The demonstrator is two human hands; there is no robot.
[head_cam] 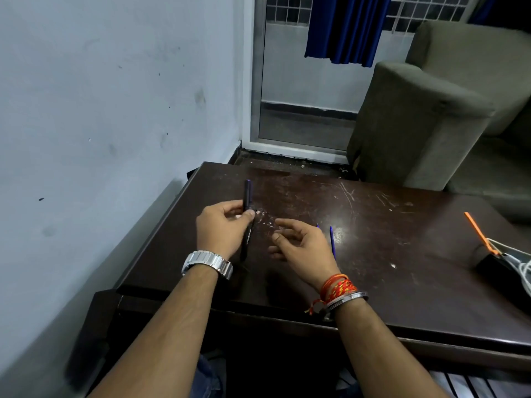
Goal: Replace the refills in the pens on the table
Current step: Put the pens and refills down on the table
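Observation:
My left hand (222, 228) pinches a dark pen (247, 196) near its middle, above the left part of the dark wooden table (388, 268). The pen runs near-upright, its top end pointing away from me and its lower end showing below my fingers. My right hand (298, 245) hovers just to the right with fingers apart and curled, holding nothing. A thin blue refill (332, 241) lies on the table right behind that hand, with the tip of a second blue piece (317, 226) showing beside it.
A black box (494, 267) with white cables and an orange tool (478, 232) sits at the table's right edge. A grey sofa (425, 116) stands beyond the table. A wall runs along the left side, and a glass door stands behind the table.

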